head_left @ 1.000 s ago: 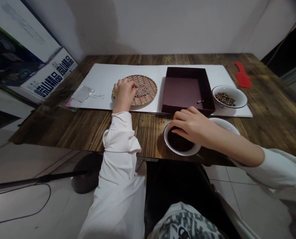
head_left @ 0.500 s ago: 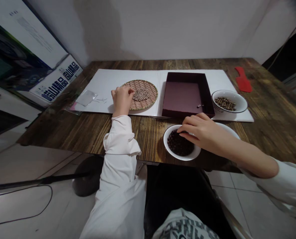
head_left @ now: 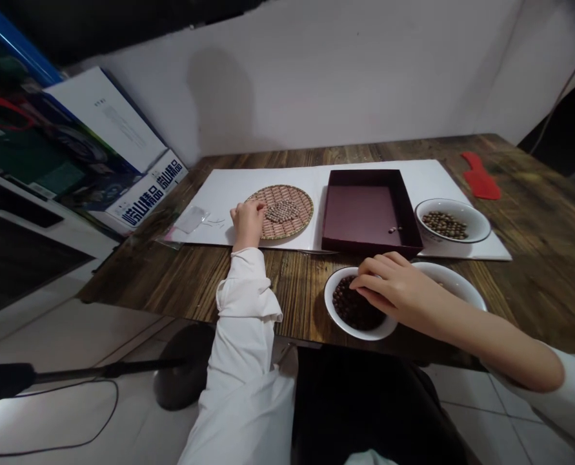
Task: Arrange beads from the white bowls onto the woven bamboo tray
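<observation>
My left hand is at the left rim of a round woven tray, thumb and fingers pinched; whatever is between them is too small to make out. Pale patterned beads lie heaped in the tray's middle. My right hand hovers low over a white bowl, its fingertips drawn together at the dark brown beads inside. Anything in those fingertips is hidden. Behind my right forearm stands another white bowl, partly covered, with its contents mostly out of sight.
A dark red open box holds a few small beads in its near right corner. Right of it, a white bowl contains brownish beads. A red scoop-shaped tool lies at the far right. A clear plastic bag and thin strands rest on the white board.
The camera has tilted, so everything sits lower and further right in view. Both hands stay at the same places, left at the woven tray and right over the dark beads.
</observation>
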Available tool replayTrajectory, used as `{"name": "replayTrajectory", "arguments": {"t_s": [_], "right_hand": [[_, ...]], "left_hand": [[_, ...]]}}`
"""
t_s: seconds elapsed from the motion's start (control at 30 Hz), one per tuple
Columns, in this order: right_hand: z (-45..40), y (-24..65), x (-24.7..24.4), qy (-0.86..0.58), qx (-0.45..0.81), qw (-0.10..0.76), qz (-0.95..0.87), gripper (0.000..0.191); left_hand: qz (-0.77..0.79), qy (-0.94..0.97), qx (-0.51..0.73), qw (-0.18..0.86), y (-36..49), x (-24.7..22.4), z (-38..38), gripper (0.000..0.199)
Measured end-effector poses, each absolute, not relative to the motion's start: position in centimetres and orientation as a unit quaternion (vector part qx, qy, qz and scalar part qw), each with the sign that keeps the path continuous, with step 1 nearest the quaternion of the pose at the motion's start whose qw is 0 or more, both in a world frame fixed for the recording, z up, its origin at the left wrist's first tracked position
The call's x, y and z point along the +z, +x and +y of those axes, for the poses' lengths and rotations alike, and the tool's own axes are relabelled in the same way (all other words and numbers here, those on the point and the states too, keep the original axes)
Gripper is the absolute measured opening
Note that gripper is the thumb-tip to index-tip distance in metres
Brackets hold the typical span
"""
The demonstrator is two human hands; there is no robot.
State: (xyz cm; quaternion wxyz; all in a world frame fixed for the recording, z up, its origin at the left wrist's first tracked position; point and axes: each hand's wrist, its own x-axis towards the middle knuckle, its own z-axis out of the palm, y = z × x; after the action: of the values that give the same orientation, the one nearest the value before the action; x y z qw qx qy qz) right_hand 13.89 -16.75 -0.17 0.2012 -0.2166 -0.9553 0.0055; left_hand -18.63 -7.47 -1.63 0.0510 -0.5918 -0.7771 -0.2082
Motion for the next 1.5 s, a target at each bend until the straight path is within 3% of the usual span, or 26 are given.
{"name": "replayTrajectory", "arguments": {"t_s": [0.97,1.5], "right_hand": [[-17.1,13.3,0.1,-0.246,-0.026,0.227,-0.942,0.019],[-17.7,12.7,0.2,-0.211,-0.031,0.145,-0.966,0.034]], "left_hand": [[-0.758,-0.628,-0.174,0.027,-18.6,-2.6,-6.4,0.037],[-0.750,-0.631,-0.198,0.020,-18.7,-2.9,-6.5,0.034]]}}
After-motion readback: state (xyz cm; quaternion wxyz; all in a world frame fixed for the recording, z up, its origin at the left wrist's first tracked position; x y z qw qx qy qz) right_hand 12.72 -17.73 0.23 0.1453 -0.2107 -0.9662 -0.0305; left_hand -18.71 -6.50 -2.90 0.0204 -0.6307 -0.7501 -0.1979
